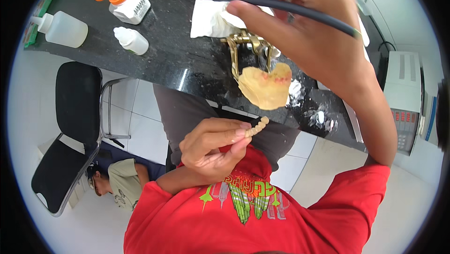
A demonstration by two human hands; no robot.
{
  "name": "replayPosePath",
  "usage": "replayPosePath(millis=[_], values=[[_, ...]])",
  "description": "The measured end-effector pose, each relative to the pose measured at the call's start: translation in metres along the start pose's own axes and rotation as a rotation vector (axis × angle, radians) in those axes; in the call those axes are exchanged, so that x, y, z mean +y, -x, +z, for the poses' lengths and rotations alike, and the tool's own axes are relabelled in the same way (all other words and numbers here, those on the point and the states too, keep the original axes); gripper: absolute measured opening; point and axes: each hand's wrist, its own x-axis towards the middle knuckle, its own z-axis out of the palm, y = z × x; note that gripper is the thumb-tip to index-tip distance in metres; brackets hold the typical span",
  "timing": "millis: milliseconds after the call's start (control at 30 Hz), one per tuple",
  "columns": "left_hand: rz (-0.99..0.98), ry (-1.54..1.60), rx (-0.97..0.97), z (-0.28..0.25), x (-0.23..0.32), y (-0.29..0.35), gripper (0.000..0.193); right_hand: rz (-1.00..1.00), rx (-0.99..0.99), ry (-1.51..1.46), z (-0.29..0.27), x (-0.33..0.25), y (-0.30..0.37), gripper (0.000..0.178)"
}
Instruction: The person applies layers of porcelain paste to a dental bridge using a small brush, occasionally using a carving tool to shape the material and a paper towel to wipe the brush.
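1. In the head view, a curved row of tooth-shaped pieces [257, 127] is held off the worktop [171, 31], over the lap, just beyond the front edge; it is pinched between the thumb and fingers of the left hand [211, 148].
2. A slim black tool [286, 5] is gripped by the right hand [304, 29], its fingers clamped around the shaft above the worktop.
3. The dark, glossy worktop is marked with white powder [295, 92]. Near its front edge a yellowish cast [266, 90] is carried by a brass-coloured frame [234, 57]; crumpled white tissue [202, 23] is laid behind.
4. At the left, an orange-lidded jar [133, 7], a squeeze bottle [68, 30] and a small white bottle [136, 43] are spaced apart.
5. Beyond, a black chair [78, 99] is placed on pale floor tiles [147, 97], near another person [125, 179]. A pale boxy device [401, 85] is seen at the right.
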Motion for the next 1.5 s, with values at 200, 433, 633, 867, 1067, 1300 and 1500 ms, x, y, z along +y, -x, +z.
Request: replayPosePath(millis=[200,433,633,867,1067,1300,1500], values=[[0.039,0.006,-0.024,0.006,0.007,0.007,0.026,-0.171,0.044,0.069,0.0,0.019,0.019,0.011],[0.05,-0.002,-0.122,0.027,0.01,0.011,0.028,0.11,0.262,-0.143,-0.068,-0.002,0.097,0.014],[0.089,0.057,-0.224,0.062,0.006,0.012,0.027,0.42,0.572,-0.196,-0.106,-0.04,0.2,0.018],[0.085,0.065,-0.274,0.089,-0.001,0.007,0.024,0.803,0.793,-0.001,-0.064,-0.054,0.3,0.011],[0.08,-0.061,-0.29,0.097,0.001,0.01,0.015,0.792,0.83,0.092,-0.065,-0.042,0.319,0.01],[0.05,-0.135,-0.286,0.099,0.003,0.011,0.014,0.775,0.719,0.143,-0.066,-0.041,0.33,0.01],[0.08,-0.187,-0.289,0.102,0.0,0.005,0.022,0.692,0.818,-0.35,-0.058,-0.054,0.32,0.014]])
